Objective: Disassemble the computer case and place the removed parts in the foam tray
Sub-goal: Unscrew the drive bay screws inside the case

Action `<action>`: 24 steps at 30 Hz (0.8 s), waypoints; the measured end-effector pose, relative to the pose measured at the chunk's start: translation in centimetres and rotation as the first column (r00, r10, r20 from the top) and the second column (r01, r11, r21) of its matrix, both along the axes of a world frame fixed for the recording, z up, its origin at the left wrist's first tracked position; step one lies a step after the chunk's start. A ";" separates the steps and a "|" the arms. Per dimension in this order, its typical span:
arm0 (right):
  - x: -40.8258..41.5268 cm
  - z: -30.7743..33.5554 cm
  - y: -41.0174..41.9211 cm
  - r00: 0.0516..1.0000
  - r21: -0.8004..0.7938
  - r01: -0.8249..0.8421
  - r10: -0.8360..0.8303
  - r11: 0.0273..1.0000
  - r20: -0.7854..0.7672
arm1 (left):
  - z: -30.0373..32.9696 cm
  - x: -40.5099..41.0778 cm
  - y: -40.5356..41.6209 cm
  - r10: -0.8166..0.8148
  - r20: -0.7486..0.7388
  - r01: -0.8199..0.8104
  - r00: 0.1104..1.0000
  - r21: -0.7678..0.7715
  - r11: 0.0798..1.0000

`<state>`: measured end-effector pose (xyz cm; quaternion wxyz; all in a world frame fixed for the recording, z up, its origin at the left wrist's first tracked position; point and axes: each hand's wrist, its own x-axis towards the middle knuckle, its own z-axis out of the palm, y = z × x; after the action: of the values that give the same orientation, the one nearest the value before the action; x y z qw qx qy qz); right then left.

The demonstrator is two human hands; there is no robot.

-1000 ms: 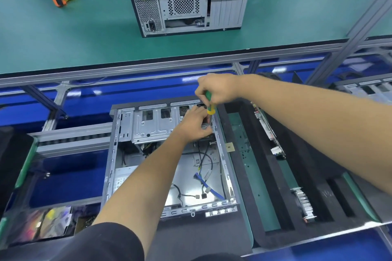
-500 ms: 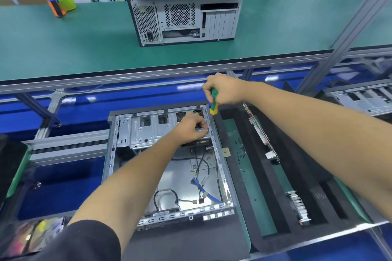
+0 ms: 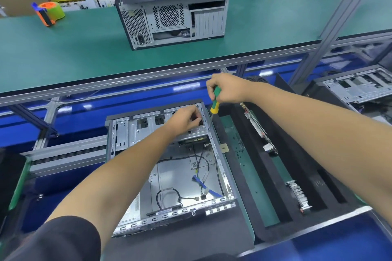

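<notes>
Your right hand [image 3: 228,89] grips the green-and-yellow-handled screwdriver [image 3: 215,100], its thin shaft angled down to the top right rail of the open grey steel computer case [image 3: 169,165], which lies on its side in front of you, just beside the black foam tray [image 3: 282,178]. Your left hand [image 3: 186,119] rests on the silver metal drive cage [image 3: 146,128] at the case's far end, fingers curled at its right edge; whether they pinch a screw or only steady the cage cannot be told. To do this step well, seat the tip squarely before you turn, press along the shaft so it does not slip toward the loose black cables [image 3: 199,163] below, and keep the cage held so it cannot drop once freed. Slots in the tray to your right already hold a green circuit board [image 3: 257,131] and a finned metal card [image 3: 298,194]; a wide green-floored slot beside the case looks free for the cage.
</notes>
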<state>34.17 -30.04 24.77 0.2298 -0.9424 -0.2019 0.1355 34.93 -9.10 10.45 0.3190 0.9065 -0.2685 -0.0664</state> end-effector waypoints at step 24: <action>-23.1 -24.0 -19.2 0.580 0.367 0.799 -0.772 0.477 -0.261 | -4.4 -13.4 -20.3 -0.443 -0.248 0.491 0.862 0.630 0.602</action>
<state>11.06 -49.29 0.75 0.4815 -0.8448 0.2332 -0.0071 21.55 -29.41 6.01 -0.0514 0.8539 -0.4423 -0.2695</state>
